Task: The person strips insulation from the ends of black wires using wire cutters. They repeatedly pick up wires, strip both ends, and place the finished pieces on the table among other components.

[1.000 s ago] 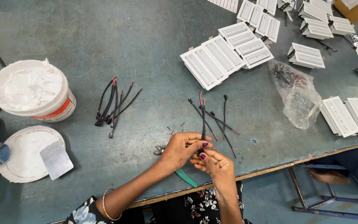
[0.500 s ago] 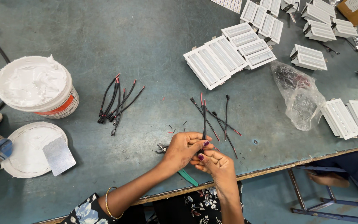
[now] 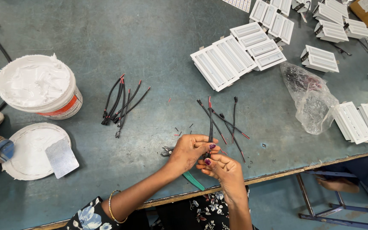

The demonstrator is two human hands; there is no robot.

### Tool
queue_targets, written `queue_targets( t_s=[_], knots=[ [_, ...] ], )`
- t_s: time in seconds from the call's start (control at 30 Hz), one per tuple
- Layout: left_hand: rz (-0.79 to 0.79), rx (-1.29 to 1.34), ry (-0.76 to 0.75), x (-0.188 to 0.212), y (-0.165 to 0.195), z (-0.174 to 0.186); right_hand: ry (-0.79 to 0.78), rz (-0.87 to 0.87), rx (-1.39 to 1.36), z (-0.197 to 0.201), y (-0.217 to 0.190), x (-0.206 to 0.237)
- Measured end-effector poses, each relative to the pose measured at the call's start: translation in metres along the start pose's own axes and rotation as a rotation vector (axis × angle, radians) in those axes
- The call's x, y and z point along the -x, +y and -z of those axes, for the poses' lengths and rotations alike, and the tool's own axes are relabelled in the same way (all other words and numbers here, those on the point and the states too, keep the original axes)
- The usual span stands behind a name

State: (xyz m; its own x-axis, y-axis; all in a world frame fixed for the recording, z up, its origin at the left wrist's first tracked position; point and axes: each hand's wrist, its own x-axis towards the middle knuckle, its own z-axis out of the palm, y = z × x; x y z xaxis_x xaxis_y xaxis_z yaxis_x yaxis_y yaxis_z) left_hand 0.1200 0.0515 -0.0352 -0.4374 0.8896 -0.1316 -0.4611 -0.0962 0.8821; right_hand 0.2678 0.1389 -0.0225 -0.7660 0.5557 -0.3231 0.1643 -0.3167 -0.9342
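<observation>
Pinching black wire (image 3: 210,121) w/ both hands.
L hand (image 3: 188,151) & R hand (image 3: 222,170) touch, near loose wires (image 3: 231,125) on table (image 3: 150,51).

White paste tub (image 3: 37,87) left; round lid (image 3: 30,151) below it; white slatted fixtures (image 3: 235,55) top; crumpled plastic bag (image 3: 311,100) right.

The whole view slides a little to the right and down across the table, so the white tub (image 3: 39,87) sits further in from the left edge. Both hands draw slightly closer together around the black wire (image 3: 210,121).
</observation>
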Motion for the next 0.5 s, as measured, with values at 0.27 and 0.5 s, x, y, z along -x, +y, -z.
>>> queue_targets(
  t_s=[0.27,0.5],
  knots=[
    [0.024,-0.135,0.025,0.007,0.016,-0.002,0.001,0.009,-0.006,-0.002,0.002,-0.002],
    [-0.011,-0.059,-0.002,0.003,0.005,0.003,0.019,0.004,0.001,-0.003,0.002,-0.003]
  ],
)
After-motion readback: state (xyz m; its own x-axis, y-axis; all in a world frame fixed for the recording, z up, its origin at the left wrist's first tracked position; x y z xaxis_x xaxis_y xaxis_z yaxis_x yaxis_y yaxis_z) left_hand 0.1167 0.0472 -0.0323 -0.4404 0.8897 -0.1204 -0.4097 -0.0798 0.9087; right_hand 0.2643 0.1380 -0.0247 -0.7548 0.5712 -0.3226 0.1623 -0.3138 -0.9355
